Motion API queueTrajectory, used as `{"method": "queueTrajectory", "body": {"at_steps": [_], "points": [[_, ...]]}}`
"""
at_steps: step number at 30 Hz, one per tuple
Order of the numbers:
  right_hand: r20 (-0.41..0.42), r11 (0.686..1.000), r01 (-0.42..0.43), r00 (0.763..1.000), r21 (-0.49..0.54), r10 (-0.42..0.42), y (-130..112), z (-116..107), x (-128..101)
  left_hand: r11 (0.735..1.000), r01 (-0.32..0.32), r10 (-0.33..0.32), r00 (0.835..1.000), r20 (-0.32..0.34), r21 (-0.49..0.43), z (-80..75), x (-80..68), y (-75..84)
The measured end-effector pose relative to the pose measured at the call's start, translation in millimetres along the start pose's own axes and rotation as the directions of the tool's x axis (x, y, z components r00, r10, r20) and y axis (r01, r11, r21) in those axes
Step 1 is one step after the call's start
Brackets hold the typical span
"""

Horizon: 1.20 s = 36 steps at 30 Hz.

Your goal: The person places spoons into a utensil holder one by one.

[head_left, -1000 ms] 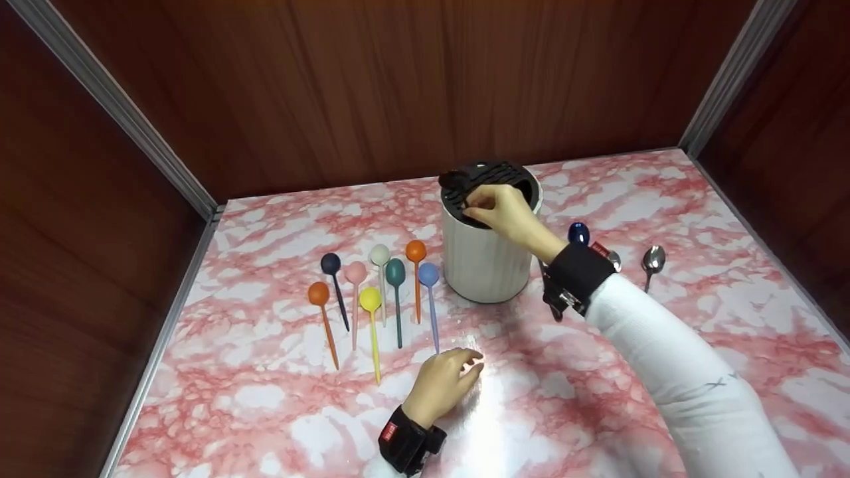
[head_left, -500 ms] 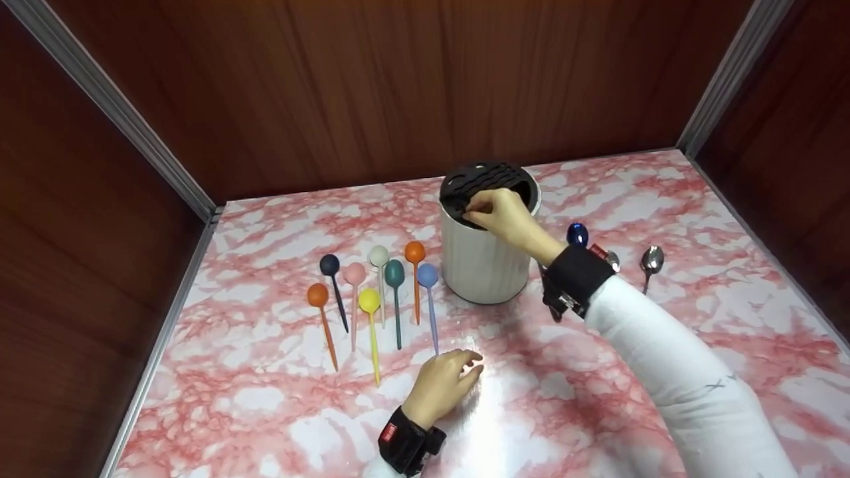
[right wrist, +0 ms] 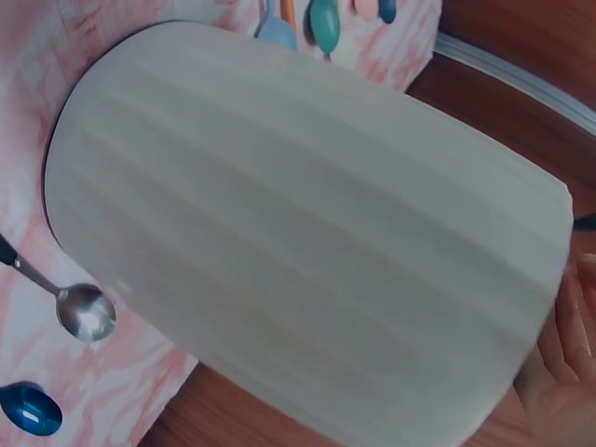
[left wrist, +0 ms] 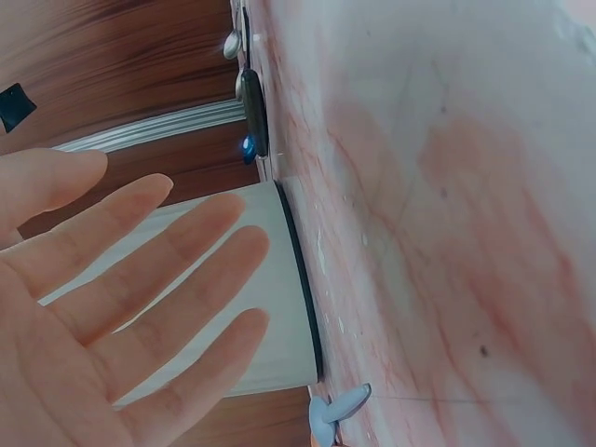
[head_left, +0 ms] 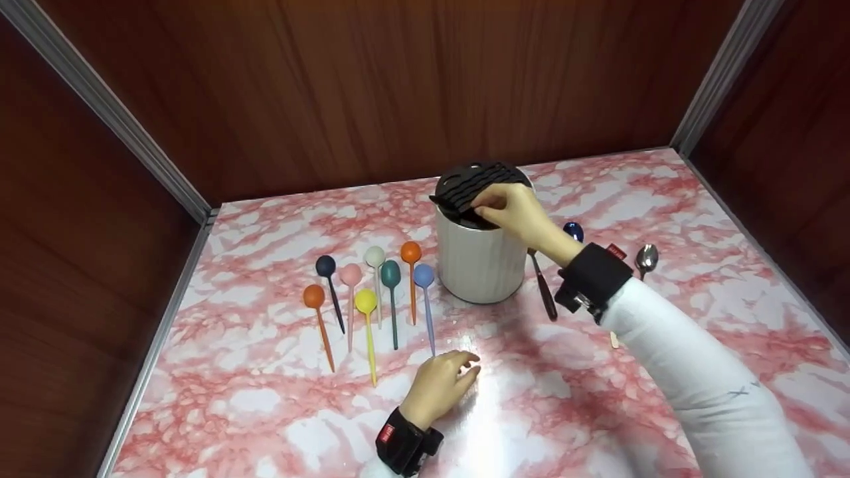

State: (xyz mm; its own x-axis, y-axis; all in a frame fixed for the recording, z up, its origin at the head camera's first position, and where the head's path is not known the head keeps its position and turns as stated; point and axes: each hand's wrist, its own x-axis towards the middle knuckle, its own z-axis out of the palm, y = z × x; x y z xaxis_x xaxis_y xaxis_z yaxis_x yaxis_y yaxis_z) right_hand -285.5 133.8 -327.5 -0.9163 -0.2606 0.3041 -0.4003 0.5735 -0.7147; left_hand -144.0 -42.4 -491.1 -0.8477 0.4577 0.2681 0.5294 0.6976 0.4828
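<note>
My right hand (head_left: 514,209) is over the top of a ribbed off-white utensil holder (head_left: 481,265) with a black slotted insert (head_left: 479,176). Thumb and forefinger pinch what looks like a black spoon (head_left: 439,200), its tip poking past the left rim; its handle is hidden. In the right wrist view the holder (right wrist: 307,233) fills most of the picture, and a black tip (right wrist: 585,222) shows beyond its rim. My left hand (head_left: 438,382) stays low in front, fingers loosely bent, near the end of a light blue spoon (head_left: 425,292). The left wrist view shows this hand (left wrist: 140,317) holding nothing.
Left of the holder lie several coloured spoons, among them yellow (head_left: 366,302), teal (head_left: 390,275) and dark blue (head_left: 325,267). To its right are a blue spoon (head_left: 573,231), a metal spoon (head_left: 647,257) and a dark handle (head_left: 546,297). Wooden panels (head_left: 332,99) enclose the marbled table.
The black spoon's head has dropped from above the insert and turned edge-on over the left rim. My right hand has shifted slightly right. The left hand keeps its place.
</note>
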Motion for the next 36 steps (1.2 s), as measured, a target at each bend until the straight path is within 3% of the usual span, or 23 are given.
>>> {"method": "queueTrajectory", "body": {"at_steps": [11,25,36], "points": [[-0.111,1.000,0.001,0.994,0.009,0.000,7.9,-30.6,-3.0,1.000,0.018,-0.018,1.000,-0.003,-0.011,-1.3,0.3,-1.1],[-0.178,0.999,-0.032,0.983,0.016,0.034,23.5,-60.0,-10.0,0.999,0.028,-0.028,1.000,0.002,-0.026,-0.4,-0.6,-3.3],[-0.197,0.993,-0.073,0.976,0.088,0.089,42.6,-79.1,-17.0,1.000,0.019,-0.019,1.000,-0.008,-0.024,-0.2,-2.1,-5.0]]}}
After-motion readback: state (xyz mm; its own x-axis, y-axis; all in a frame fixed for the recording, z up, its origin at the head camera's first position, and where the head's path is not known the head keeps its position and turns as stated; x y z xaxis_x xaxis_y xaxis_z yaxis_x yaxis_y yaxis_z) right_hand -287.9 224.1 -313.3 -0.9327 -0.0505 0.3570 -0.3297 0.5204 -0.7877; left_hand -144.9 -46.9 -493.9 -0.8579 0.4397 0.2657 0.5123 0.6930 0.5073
